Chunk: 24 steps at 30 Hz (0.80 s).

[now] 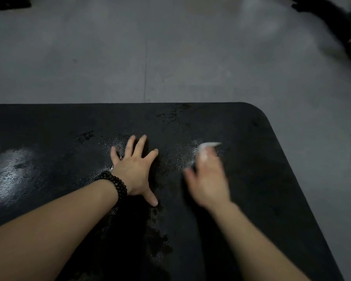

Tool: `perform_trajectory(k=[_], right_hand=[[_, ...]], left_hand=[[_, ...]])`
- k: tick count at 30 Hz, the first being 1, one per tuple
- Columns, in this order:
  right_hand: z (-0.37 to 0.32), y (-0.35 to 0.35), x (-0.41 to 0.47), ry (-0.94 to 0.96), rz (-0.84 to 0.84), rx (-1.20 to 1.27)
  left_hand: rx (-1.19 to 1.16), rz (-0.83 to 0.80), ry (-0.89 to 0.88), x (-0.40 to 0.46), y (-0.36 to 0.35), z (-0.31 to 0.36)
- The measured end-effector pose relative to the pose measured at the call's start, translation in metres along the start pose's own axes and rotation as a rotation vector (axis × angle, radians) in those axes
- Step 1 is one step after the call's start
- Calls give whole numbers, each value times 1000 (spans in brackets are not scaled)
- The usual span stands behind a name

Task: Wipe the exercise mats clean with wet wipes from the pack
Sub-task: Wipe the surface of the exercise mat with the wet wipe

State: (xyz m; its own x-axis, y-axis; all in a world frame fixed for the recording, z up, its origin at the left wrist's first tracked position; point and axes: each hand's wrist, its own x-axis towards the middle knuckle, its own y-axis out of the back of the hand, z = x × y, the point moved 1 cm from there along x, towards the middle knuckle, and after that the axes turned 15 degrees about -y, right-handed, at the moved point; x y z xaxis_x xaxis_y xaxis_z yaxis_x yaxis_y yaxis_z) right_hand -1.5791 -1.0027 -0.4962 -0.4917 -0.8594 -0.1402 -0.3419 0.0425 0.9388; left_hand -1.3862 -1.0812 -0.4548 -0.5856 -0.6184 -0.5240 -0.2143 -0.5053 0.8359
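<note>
Black textured rubber exercise mat [251,179] lies flat on the floor, its rounded far right corner in view. Left hand [135,172], fingers spread and straight, presses palm-down on the mat roughly midway along the visible far edge, set a little back from it; a black beaded bracelet [115,184] sits at that wrist. Right hand [208,179] is motion-blurred, nearer the rounded corner; its fingers appear curled over a white crumpled wet wipe [208,148], which shows beyond the fingertips, on or just above the mat. Exact grip cannot be told through the blur.

Judgement: wiping stroke in progress. To do it well: keep the left hand bracing the mat so it does not creep, press the wipe flat, overlap passes, and work outward to the rounded corner and right edge, where the surface looks dull and dry.

Surface: dimpled texture with wet sheen between and around the hands; a brighter glossy patch toward the left edge of view.

Room: grey smooth floor [170,57] with a faint seam; dark, indistinct objects [342,27] at the far right.
</note>
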Motion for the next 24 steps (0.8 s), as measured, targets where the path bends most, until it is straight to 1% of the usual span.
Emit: perform_trajectory(k=[2, 3, 4, 5, 6, 8, 9, 10, 11, 12, 13, 14, 16, 17, 18, 19, 20, 21, 22, 23, 24], right_hand=[[-37, -18, -38, 310, -108, -64], [-45, -18, -49, 396, -177, -57], [-45, -11, -48, 437, -208, -25], [-38, -1, -39, 434, -197, 32], [-27, 8, -23, 395, -136, 84], [3, 25, 18, 198, 20, 119], [18, 31, 38, 61, 47, 111], [27, 33, 53, -70, 30, 88], [28, 31, 58, -139, 17, 65], [19, 23, 54, -127, 23, 33], [4, 14, 42, -50, 23, 5], [-13, 3, 23, 71, -5, -11], [-44, -14, -21, 340, -145, -23], [-54, -13, -37, 420, -223, -17], [-56, -7, -40, 464, -245, -8], [-50, 1, -31, 476, -211, 21], [-42, 8, -15, 441, -132, 54], [-31, 16, 6, 356, -42, 84], [-15, 22, 33, 221, 35, 82], [0, 28, 57, 63, 52, 80], [8, 29, 73, -72, 16, 62]], left_hand=[[-101, 7, 0, 3, 1, -6], [-120, 19, -1, 5, 2, -7], [-120, 31, 1, 5, 5, -7], [-112, 42, 9, 5, 7, -5], [-102, 52, 23, 6, 9, -5], [-91, 56, 45, 8, 11, -3], [-85, 51, 55, 9, 12, -3], [-77, 35, 67, 11, 12, -2], [-64, 8, 84, 13, 12, -2], [-47, -25, 109, 15, 12, -3], [-33, -59, 134, 17, 11, -5], [-41, -89, 150, 20, 10, -8], [-114, -122, 155, 24, 8, -13], [-145, -135, 152, 25, 7, -14], [-162, -152, 151, 25, 7, -15], [-167, -172, 149, 27, 7, -15], [-165, -194, 148, 28, 7, -16], [-163, -215, 146, 29, 7, -16], [-168, -231, 143, 30, 8, -17], [-180, -241, 138, 31, 9, -18], [-199, -244, 135, 32, 10, -19]])
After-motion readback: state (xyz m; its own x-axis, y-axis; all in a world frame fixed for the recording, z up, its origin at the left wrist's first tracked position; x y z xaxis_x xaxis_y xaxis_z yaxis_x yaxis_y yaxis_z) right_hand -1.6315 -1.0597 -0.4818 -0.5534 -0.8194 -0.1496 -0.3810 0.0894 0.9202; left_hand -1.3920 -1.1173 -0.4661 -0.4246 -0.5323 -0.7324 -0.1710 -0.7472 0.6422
